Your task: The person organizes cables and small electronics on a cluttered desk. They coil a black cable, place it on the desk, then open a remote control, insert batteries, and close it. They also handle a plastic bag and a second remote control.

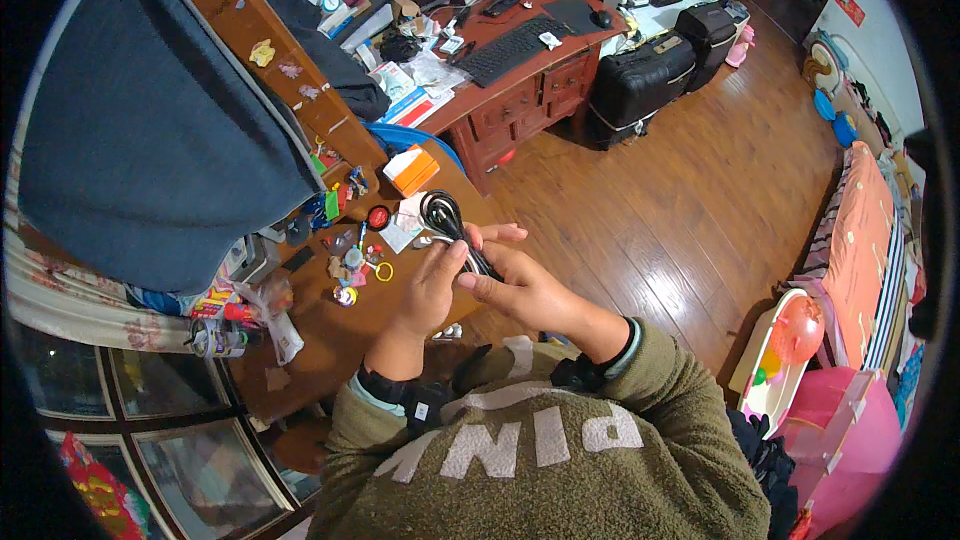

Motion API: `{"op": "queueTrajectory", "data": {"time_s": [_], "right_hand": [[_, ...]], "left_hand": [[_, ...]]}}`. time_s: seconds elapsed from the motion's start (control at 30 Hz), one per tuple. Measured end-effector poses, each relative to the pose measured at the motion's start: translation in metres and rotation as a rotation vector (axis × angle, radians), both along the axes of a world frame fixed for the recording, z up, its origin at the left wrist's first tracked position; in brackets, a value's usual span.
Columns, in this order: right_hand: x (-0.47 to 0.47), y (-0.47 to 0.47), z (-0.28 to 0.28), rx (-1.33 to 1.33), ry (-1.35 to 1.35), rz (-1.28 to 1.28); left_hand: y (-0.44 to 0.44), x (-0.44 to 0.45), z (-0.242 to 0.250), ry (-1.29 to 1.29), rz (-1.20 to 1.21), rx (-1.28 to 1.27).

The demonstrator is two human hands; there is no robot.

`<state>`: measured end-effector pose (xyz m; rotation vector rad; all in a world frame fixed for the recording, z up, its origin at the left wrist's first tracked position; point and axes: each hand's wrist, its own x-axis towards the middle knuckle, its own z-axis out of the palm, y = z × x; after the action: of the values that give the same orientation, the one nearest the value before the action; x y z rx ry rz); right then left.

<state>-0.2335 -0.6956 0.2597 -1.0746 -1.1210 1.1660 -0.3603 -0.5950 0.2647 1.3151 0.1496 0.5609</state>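
Note:
Between both hands is a bundled cable (444,214), black with some white strands, its looped end pointing away from me. My left hand (433,281) grips the bundle from the left, thumb laid along it. From the right, my right hand (517,270) holds the lower part, with one finger stretched out to the side. The bundle is held above the right edge of a brown wooden desk (300,341). Part of the cable is hidden by the fingers and palms.
On the desk lie an orange-and-white box (412,171), a red round lid (379,218), a yellow ring (384,271) and small toys. Beyond stands a red desk (510,101) with a keyboard (510,51). Black suitcases (645,82) stand beside it. A baby bathtub (750,394) holds balls at right.

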Motion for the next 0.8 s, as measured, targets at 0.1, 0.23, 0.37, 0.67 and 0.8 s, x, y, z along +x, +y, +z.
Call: {"op": "queueTrajectory", "data": {"time_s": [0.1,0.23,0.37,0.67,0.8], "right_hand": [[0.015,0.005,-0.008,-0.022,-0.069,-0.007],[0.051,-0.003,-0.011,-0.158,-0.597,-0.125],[0.085,-0.018,-0.017,-0.122,-0.679,-0.216],[0.176,-0.038,-0.027,-0.371,0.069,-0.049],[0.198,-0.031,-0.033,-0.22,-0.256,-0.055]], "left_hand": [[0.002,0.013,-0.007,0.043,-0.001,-0.06],[-0.006,0.048,-0.017,0.017,0.195,-0.275],[-0.01,0.087,-0.023,-0.092,0.282,-0.409],[-0.016,0.177,-0.03,-0.172,0.244,-0.55],[-0.009,0.2,-0.032,-0.059,0.262,-0.551]]}}
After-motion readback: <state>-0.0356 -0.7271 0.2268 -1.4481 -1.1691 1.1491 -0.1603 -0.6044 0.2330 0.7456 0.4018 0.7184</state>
